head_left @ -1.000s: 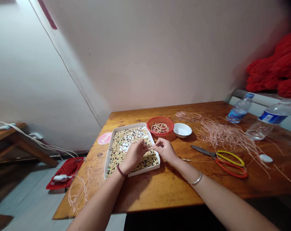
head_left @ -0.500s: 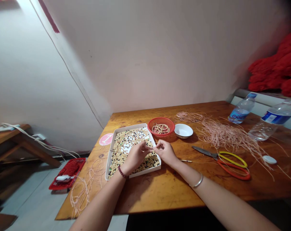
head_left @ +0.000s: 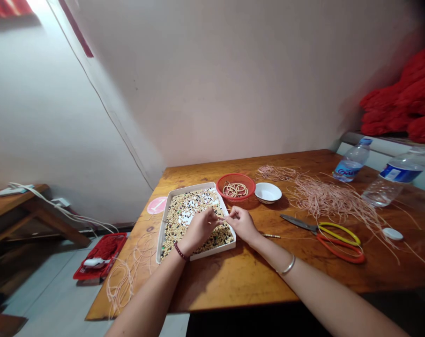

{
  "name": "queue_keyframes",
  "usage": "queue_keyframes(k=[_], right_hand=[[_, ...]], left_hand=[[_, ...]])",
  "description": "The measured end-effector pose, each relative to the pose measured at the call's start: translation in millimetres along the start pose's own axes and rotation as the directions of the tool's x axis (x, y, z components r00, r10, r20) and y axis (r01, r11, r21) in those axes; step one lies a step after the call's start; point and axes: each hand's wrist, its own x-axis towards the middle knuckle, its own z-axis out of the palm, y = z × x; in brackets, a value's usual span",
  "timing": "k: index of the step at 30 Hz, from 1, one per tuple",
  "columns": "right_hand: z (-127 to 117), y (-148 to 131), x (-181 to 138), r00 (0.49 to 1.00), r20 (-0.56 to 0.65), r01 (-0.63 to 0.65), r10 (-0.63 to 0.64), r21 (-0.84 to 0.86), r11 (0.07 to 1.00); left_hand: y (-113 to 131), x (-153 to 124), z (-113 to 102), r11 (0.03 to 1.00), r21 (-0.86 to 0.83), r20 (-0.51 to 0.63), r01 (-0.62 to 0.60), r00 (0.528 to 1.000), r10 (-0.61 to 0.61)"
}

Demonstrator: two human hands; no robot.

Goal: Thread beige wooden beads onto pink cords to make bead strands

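Note:
Over the right part of a white tray [head_left: 198, 256] of small beads [head_left: 179, 220], my two hands meet at the fingertips. The beads are mostly tan, with black ones and a few green. My left hand [head_left: 202, 228] is closed in a pinch on something too small to make out, perhaps a bead. My right hand [head_left: 243, 224] pinches what looks like the end of a thin pink cord, mostly hidden by the fingers. From behind my right wrist a short beaded strand [head_left: 271, 236] shows on the table, its cord trailing right.
Behind the tray stand a red basket [head_left: 235, 198] with beaded strings and a white bowl [head_left: 267, 193]. Scissors [head_left: 317, 228] lie right of my hands, near a heap of pink cords [head_left: 324, 194]. Two plastic bottles [head_left: 351, 161] stand farther right. More cord [head_left: 123, 281] lies at the left edge.
The view has shifted slightly, so the scene sits a little to the right and lower on the left side. Both hands keep nearly the same pinch at the same place.

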Motion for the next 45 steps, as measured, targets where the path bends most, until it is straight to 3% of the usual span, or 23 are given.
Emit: queue_keyframes(k=[5,11,20,24,31,34,38,42,45], right_hand=[[5,1,-1,0.999,0.043,-0.028,0.027,0.009,1.0],[5,0,-6,0.99,0.142,0.032,-0.021,-0.079,0.996],[-3,-4,-8,0.956,0.289,0.112,-0.046,-0.217,0.97],[-3,-1,-5,0.945,0.327,0.083,-0.031,-0.147,0.986],[-3,2,4,0.957,0.251,-0.184,0.146,0.137,0.973],[-6,-2,7,0.94,0.258,-0.281,0.224,0.212,0.936],[-8,-3,10,0.956,0.195,-0.255,0.218,0.197,0.946],[-7,1,11,0.976,0.131,-0.19,0.172,0.141,0.972],[-5,4,10,0.986,0.107,-0.137,0.125,0.113,0.984]], left_hand=[[-3,0,1,0.998,0.068,0.018,-0.011,1.0,0.009],[-5,-1,1,0.989,0.147,0.105,-0.01,0.994,-0.006],[-2,-6,-1,0.92,0.39,0.025,-0.047,0.999,0.041],[0,-7,0,0.91,0.414,0.035,-0.038,0.999,0.025],[1,-5,-3,0.916,0.4,-0.007,-0.022,1.0,0.027],[0,-3,-3,0.954,0.297,0.005,-0.034,0.999,0.034],[-1,-2,-4,0.979,0.202,0.023,0.0,1.0,-0.005],[-5,-7,-5,0.924,0.379,-0.02,0.046,0.999,-0.041],[-8,-10,-5,0.906,0.424,0.075,-0.002,0.997,-0.032]])
